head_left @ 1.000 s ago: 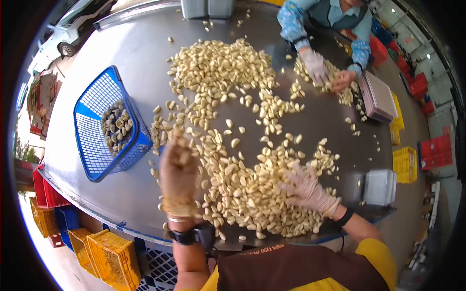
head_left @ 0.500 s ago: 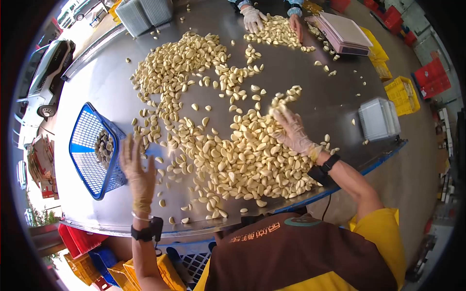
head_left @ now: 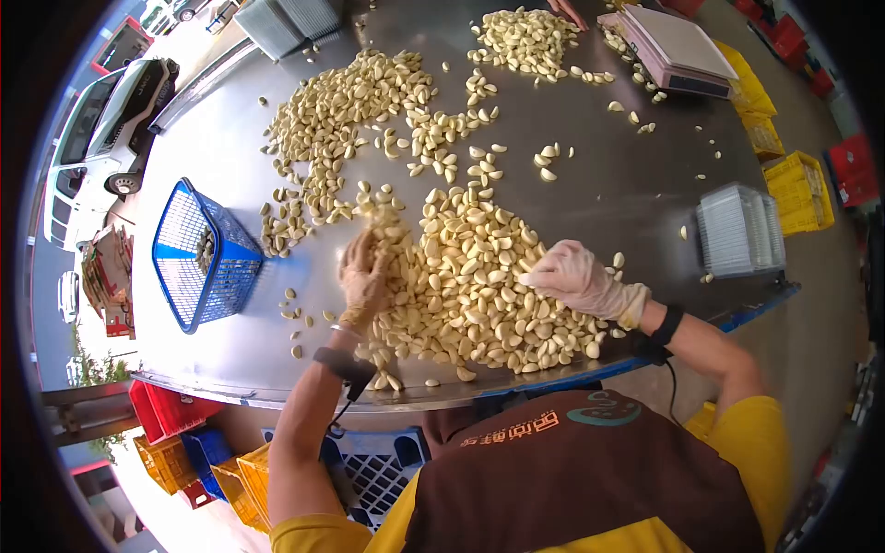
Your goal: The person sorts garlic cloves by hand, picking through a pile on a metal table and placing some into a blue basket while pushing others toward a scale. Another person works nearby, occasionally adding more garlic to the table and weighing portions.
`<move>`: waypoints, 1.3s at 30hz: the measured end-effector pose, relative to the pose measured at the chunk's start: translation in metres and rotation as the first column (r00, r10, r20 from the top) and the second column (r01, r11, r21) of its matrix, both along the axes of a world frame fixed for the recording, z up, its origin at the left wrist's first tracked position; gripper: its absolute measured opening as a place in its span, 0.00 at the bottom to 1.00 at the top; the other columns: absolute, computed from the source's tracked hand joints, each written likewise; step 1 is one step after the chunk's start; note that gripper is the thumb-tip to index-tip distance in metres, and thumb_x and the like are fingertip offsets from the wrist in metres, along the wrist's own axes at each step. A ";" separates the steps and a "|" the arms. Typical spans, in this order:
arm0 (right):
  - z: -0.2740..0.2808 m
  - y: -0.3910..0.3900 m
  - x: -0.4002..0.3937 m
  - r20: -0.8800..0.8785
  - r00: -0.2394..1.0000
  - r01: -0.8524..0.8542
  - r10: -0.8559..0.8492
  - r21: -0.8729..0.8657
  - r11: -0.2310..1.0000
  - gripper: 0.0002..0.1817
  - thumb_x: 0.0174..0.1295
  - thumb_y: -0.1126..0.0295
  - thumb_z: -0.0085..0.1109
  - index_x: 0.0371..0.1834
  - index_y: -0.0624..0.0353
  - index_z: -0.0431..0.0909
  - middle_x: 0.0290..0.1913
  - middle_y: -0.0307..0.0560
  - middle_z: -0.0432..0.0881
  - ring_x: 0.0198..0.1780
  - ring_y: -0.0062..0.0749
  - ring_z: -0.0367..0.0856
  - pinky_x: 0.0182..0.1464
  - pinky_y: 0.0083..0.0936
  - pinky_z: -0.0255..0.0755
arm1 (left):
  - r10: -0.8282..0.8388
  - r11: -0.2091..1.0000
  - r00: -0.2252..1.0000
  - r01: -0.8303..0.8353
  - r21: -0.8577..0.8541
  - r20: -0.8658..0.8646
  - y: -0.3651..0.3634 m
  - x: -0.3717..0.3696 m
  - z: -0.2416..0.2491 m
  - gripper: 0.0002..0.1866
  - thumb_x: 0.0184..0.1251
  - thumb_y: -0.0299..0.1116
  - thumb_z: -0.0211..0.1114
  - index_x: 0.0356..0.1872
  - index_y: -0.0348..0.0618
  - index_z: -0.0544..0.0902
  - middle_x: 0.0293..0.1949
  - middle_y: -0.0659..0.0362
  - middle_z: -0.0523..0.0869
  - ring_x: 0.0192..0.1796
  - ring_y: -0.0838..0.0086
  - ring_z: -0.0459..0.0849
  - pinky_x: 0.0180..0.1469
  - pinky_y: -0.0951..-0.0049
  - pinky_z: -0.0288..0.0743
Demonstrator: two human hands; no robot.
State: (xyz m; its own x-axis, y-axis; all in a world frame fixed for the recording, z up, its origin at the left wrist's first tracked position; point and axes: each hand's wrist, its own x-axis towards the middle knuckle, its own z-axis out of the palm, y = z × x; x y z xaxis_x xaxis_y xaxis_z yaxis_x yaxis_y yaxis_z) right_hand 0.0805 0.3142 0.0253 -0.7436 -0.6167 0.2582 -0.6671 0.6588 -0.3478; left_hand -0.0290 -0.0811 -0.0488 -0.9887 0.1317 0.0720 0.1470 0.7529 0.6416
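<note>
Peeled garlic cloves (head_left: 489,286) lie in a broad heap on the metal table in front of me. My left hand (head_left: 364,281), in a thin clear glove, is open with its fingers extended against the heap's left edge; cloves at its fingertips are blurred by motion. Over the heap's right side is my right hand (head_left: 581,276), gloved too, its fingers curled together. Whether a clove is inside them is hidden. A blue-and-white plastic basket (head_left: 235,276) stands left of my left hand, with some dark greyish pieces visible through it.
Farther off lie another clove pile (head_left: 355,97) and a smaller one (head_left: 525,41), near another person's partly visible hand (head_left: 569,13). A scale (head_left: 678,46) stands at back right. Clear plastic trays are stacked at right (head_left: 740,230) and back left (head_left: 288,26).
My left hand has moved right from beside the basket to the heap, pushing cloves inward. My right hand has drawn slightly nearer and curled its fingers. The other person's gloved hand has left view.
</note>
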 end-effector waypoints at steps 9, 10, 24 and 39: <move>-0.038 -0.051 -0.016 -0.203 0.968 0.210 -0.146 0.344 0.915 0.11 0.61 0.59 0.62 0.45 0.46 0.80 0.37 0.40 0.78 0.45 0.36 0.75 0.52 0.39 0.66 | 0.087 0.994 0.996 -0.088 0.063 0.031 0.047 0.064 0.049 0.30 0.72 0.48 0.63 0.71 0.48 0.72 0.72 0.48 0.71 0.77 0.55 0.62 0.76 0.58 0.53; -0.035 -0.051 -0.020 -0.196 0.972 0.191 -0.132 0.321 0.927 0.08 0.60 0.62 0.61 0.40 0.48 0.78 0.36 0.40 0.77 0.44 0.37 0.75 0.48 0.39 0.67 | 0.060 0.982 0.996 -0.071 0.173 0.068 0.056 0.080 0.068 0.28 0.73 0.45 0.62 0.70 0.46 0.73 0.70 0.49 0.73 0.74 0.57 0.66 0.74 0.59 0.58; 0.033 -0.038 0.000 0.263 0.965 -0.021 -0.008 0.110 0.994 0.09 0.62 0.66 0.63 0.45 0.49 0.85 0.39 0.41 0.81 0.43 0.40 0.77 0.51 0.38 0.68 | -0.679 0.076 0.468 -0.722 0.688 0.566 0.067 0.128 0.077 0.16 0.80 0.38 0.53 0.58 0.41 0.78 0.40 0.64 0.83 0.36 0.82 0.80 0.34 0.84 0.72; 0.030 -0.041 0.031 0.295 0.883 0.395 -0.366 -0.042 0.918 0.07 0.66 0.71 0.61 0.45 0.56 0.84 0.42 0.42 0.83 0.45 0.37 0.79 0.51 0.34 0.73 | -0.821 0.217 0.199 -0.759 0.614 0.536 0.049 0.132 0.084 0.16 0.81 0.38 0.53 0.61 0.41 0.77 0.49 0.62 0.87 0.34 0.85 0.80 0.29 0.84 0.73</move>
